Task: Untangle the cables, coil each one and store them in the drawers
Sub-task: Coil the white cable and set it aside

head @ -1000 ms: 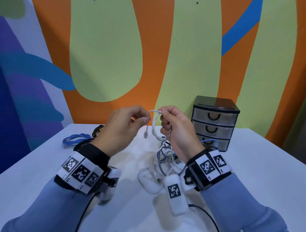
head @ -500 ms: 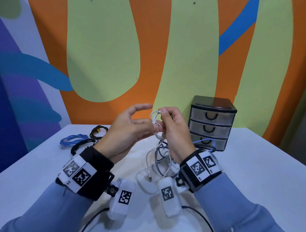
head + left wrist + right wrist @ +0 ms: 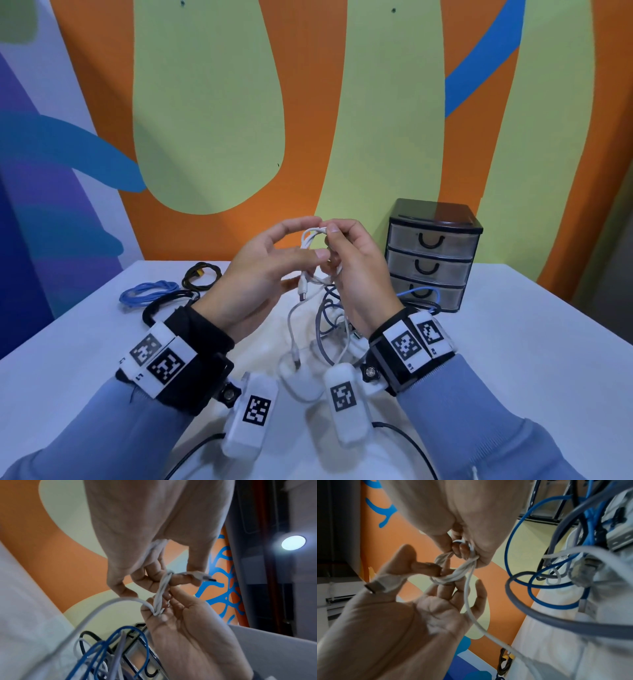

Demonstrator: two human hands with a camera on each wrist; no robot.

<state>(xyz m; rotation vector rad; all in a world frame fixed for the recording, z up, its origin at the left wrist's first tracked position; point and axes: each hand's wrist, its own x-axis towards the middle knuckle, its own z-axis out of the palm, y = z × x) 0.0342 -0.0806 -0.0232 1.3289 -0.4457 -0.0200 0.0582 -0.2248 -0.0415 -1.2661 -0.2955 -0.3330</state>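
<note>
A small white cable coil (image 3: 311,238) is held up above the table between both hands. My right hand (image 3: 356,274) pinches the coil's loops at their top (image 3: 471,555). My left hand (image 3: 274,267) has thumb and a finger on the coil's free end, its other fingers spread. The end wraps round the loops (image 3: 169,574), and its plug (image 3: 302,292) hangs below my left thumb. The cable's long tail (image 3: 467,601) drops to a tangle of blue, grey and white cables (image 3: 330,317) on the table. A three-drawer unit (image 3: 432,265) stands at the right, all drawers closed.
At the far left of the white table (image 3: 513,342) lie a coiled blue cable (image 3: 149,294), a black cable with a yellow connector (image 3: 200,275) and another black cable (image 3: 161,305). A blue loop (image 3: 419,294) reaches in front of the bottom drawer. The painted wall is close behind.
A second ago my left hand pinched the cable end beside the coil. It then spread its fingers against the coil. Now it holds the end again, with the plug hanging lower.
</note>
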